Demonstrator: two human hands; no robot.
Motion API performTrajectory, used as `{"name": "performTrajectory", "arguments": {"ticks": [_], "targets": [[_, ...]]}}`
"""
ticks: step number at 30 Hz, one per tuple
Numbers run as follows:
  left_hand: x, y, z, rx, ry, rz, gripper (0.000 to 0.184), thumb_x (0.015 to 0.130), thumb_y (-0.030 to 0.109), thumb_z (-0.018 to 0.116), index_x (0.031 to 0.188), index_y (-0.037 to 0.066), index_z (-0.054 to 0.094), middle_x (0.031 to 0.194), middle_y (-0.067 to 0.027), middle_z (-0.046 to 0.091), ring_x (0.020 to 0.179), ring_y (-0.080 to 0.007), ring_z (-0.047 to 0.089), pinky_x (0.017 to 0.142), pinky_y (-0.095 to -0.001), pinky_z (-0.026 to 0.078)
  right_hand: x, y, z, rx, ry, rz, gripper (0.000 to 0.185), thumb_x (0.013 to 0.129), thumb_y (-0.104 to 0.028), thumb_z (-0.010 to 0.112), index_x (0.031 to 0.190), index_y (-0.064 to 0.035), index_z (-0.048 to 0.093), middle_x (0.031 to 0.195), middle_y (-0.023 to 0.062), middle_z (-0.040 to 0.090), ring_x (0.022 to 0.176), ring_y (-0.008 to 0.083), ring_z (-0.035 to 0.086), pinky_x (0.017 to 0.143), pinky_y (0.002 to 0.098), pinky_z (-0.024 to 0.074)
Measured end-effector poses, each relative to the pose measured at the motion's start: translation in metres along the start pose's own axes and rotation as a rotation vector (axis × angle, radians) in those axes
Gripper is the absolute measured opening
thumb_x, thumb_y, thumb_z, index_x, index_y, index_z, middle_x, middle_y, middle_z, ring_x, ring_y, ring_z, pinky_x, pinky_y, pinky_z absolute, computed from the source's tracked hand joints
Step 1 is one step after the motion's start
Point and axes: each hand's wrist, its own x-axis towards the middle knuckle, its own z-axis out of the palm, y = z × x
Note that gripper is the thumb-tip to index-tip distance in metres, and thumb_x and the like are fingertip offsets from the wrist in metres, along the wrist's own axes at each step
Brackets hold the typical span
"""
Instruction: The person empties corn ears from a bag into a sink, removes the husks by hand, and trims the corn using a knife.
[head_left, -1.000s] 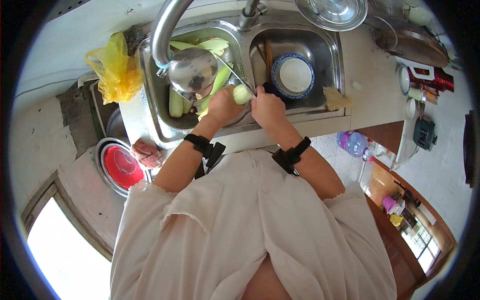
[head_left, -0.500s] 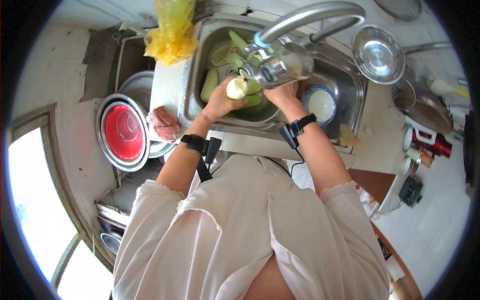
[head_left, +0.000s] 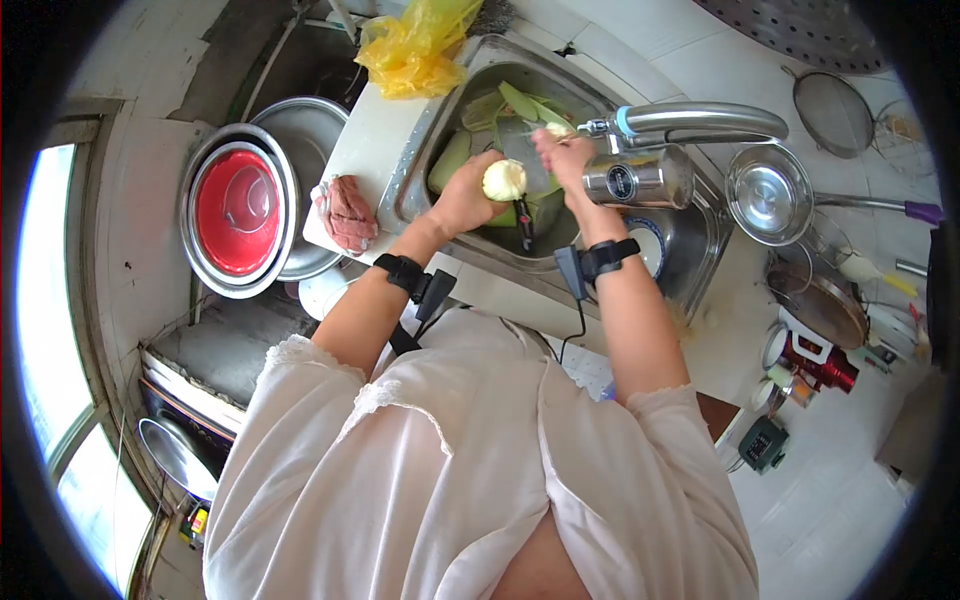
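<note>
Jutting from left hand (head_left: 466, 200), pale vegetable (head_left: 504, 180)

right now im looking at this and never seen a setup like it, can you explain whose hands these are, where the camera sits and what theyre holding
There's no machine here: these are a person's bare hands, with a black band on each wrist. The camera is worn on the head, looking forward and down, so the view curves. The left hand holds a pale vegetable, with a dark-handled tool just below it. The right hand is by the tap; whether it grips anything is unclear. Green peelings lie in the sink, and a yellow bag sits beside it.
</note>
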Motion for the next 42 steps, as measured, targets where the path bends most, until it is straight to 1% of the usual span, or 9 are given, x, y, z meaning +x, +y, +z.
{"name": "performTrajectory", "arguments": {"ticks": [5,8,12,18,20,25,31,34,42], "targets": [[0.001,0.007,0.005,-0.002,0.114,0.135,0.052,0.073,0.007,0.084,0.118,0.006,0.058,0.113,-0.0185,0.065,0.109,-0.0418,0.062,0.093,-0.0452,0.052,0.036,0.045,-0.017,-0.507,0.150,-0.220,0.045,0.099,-0.036,0.070,0.127,-0.0007,0.063,0.107,0.0082,0.068,0.091,0.0146,0.063,0.077,0.0309,0.0529],[0.023,-0.002,0.024,0.104,0.245,0.131,0.050,0.072,0.008,0.085,0.114,0.005,0.058,0.114,-0.0196,0.061,0.105,-0.0440,0.061,0.091,-0.0471,0.052,0.002,0.003,-0.005,-0.310,-0.069,-0.052,0.066,0.101,-0.049,0.064,0.147,-0.0046,0.047,0.131,0.0134,0.062,0.116,0.0199,0.063,0.093,0.0355,0.0562],[0.042,0.011,0.028,0.267,0.166,0.140,0.059,0.069,0.006,0.083,0.121,0.003,0.055,0.118,-0.0199,0.057,0.118,-0.0426,0.055,0.098,-0.0514,0.047,-0.038,-0.039,0.010,-0.268,-0.230,0.060,0.057,0.094,-0.047,0.072,0.127,-0.0008,0.062,0.115,0.0107,0.068,0.101,0.0203,0.069,0.075,0.0335,0.0601],[0.034,0.009,0.017,0.064,0.521,-0.001,0.065,0.078,0.017,0.083,0.134,0.002,0.053,0.128,-0.0188,0.056,0.123,-0.0355,0.055,0.106,-0.0433,0.045,-0.034,-0.026,-0.005,0.241,0.023,-0.052,0.049,0.088,-0.020,0.078,0.132,-0.0056,0.060,0.130,0.0115,0.060,0.119,0.0266,0.062,0.099,0.0443,0.0543],[0.031,0.005,0.017,-1.002,-0.055,-0.601,0.065,0.092,0.042,0.075,0.138,0.004,0.050,0.133,-0.0160,0.056,0.125,-0.0306,0.056,0.108,-0.0448,0.045,-0.035,-0.021,-0.005,0.349,-0.018,-0.033,0.055,0.086,-0.015,0.079,0.135,-0.0069,0.057,0.137,0.0132,0.054,0.124,0.0295,0.059,0.102,0.0473,0.0530],[0.042,0.024,0.041,-1.619,-0.038,-0.474,0.055,0.107,0.049,0.054,0.142,0.006,0.049,0.139,-0.0110,0.056,0.128,-0.0285,0.054,0.112,-0.0485,0.043,-0.042,-0.008,0.014,0.293,0.021,-0.101,0.057,0.088,-0.021,0.081,0.137,-0.0040,0.055,0.134,0.0161,0.058,0.123,0.0259,0.059,0.102,0.0419,0.0515],[0.032,0.026,0.033,-1.443,0.093,-0.498,0.051,0.103,0.045,0.063,0.141,0.014,0.051,0.137,-0.0067,0.059,0.126,-0.0211,0.056,0.109,-0.0483,0.044,-0.029,-0.001,0.004,0.080,0.007,-0.180,0.046,0.092,-0.023,0.080,0.129,0.0004,0.065,0.128,0.0147,0.066,0.115,0.0212,0.063,0.100,0.0364,0.0507],[0.031,0.018,0.018,-1.248,0.045,-0.525,0.051,0.100,0.044,0.068,0.140,0.014,0.054,0.133,-0.0039,0.062,0.123,-0.0204,0.058,0.106,-0.0461,0.046,-0.040,-0.001,-0.006,0.159,0.024,0.057,0.040,0.094,-0.019,0.077,0.127,0.0015,0.067,0.124,0.0130,0.069,0.110,0.0211,0.065,0.099,0.0337,0.0511],[0.024,0.012,0.018,-1.071,0.028,-0.506,0.054,0.097,0.039,0.075,0.139,0.011,0.058,0.126,-0.0046,0.067,0.112,-0.0174,0.065,0.094,-0.0423,0.053,-0.028,0.038,-0.011,-0.111,0.129,-0.205,0.013,0.102,-0.011,0.065,0.108,-0.0006,0.067,0.103,0.0087,0.071,0.090,0.0166,0.065,0.084,0.0318,0.0523]]}}
